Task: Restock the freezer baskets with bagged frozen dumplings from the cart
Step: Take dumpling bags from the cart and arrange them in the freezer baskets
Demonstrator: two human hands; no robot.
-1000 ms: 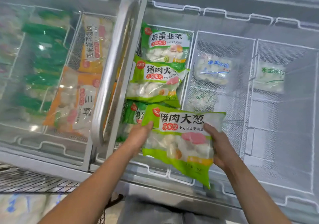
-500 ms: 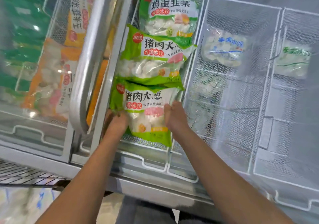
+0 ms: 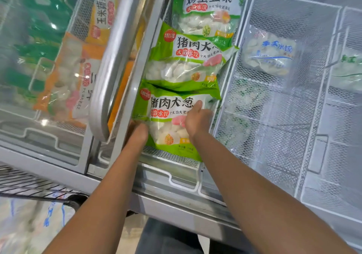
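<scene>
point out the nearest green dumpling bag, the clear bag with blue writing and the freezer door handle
nearest green dumpling bag point(image 3: 168, 109): head view, on its printed white label.
clear bag with blue writing point(image 3: 270, 55): head view, middle of the bag's front.
freezer door handle point(image 3: 109, 58): head view, midway along the metal bar.

A curved metal handle point(image 3: 109, 62) on the frame of the sliding glass lid point(image 3: 39, 58) is seen at ten o'clock, running from the top edge down toward the centre. Reflections of light are carried on the glass. The grey metal front rim of the freezer cabinet point(image 3: 176, 208) is seen crossing from nine o'clock to five o'clock. Dark trousers point(image 3: 166, 240) are visible at six o'clock.
</scene>
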